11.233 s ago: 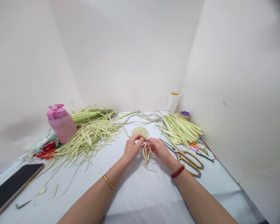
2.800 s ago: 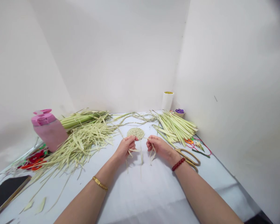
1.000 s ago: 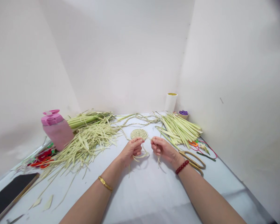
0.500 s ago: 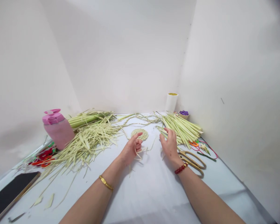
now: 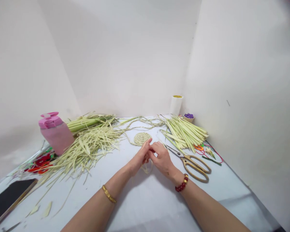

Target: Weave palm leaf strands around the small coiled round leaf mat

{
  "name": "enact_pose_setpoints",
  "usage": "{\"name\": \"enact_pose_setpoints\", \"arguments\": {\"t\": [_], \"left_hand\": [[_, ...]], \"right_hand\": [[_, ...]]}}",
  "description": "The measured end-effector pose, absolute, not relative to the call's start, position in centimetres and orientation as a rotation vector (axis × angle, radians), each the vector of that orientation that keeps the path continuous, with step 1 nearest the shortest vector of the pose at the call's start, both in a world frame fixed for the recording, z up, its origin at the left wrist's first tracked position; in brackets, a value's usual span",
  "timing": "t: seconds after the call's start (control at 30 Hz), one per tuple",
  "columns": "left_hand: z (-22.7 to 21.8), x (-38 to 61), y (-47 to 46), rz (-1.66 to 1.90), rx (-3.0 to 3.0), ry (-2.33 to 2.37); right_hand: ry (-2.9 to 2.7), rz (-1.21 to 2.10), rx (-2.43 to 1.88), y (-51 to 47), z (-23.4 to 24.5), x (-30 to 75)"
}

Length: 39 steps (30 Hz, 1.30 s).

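My left hand (image 5: 139,158) and my right hand (image 5: 161,158) meet at the middle of the white table (image 5: 145,199), fingers pinched together on thin pale leaf strips (image 5: 147,166) that hang below them. What the fingertips grip is partly hidden. Just beyond the hands lies a small round woven coil (image 5: 141,138) with a braided tail running left. Gold-handled scissors (image 5: 192,162) lie right of my right hand.
A loose heap of split leaf strips (image 5: 87,148) and a pink bottle (image 5: 55,132) sit at the left. A neat bundle of green strips (image 5: 186,133), a white roll (image 5: 176,104) and a small bowl (image 5: 188,117) stand at the back right. A dark phone (image 5: 9,199) lies front left.
My right hand, which had reached out towards the green bundle half a second ago, has come back to my left hand. Both now pinch the strips together.
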<state>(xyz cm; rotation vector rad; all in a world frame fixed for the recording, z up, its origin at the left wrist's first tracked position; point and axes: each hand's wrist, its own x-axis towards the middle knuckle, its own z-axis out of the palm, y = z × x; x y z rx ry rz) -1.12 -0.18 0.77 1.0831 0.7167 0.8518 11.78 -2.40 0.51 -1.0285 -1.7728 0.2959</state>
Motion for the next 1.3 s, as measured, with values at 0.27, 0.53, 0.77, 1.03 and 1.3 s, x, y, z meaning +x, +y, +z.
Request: {"name": "enact_pose_setpoints", "arguments": {"t": [0.27,0.53,0.77,1.03,1.3], "left_hand": [[1.1,-1.1,1.0,1.517,1.223,1.041],[1.0,-0.5,-0.3,0.937,1.323,0.778],[1.2,-0.7,0.1,0.881,1.040,0.557],[1.1,-2.1,1.7,1.130,0.709,0.582],[1.3,-2.4,2.2,1.252,0.614,0.717]], "right_hand": [[-1.018,0.629,-1.118,-0.8,0.5,14.1],[-1.179,0.445,-1.040,-1.9,0.4,13.1],[-1.427,0.326,-1.084,-2.9,0.5,12.0],[-1.353,0.436,-1.092,-2.5,0.3,12.3],[-0.947,0.666,-1.161,-0.3,-0.8,14.1]]}}
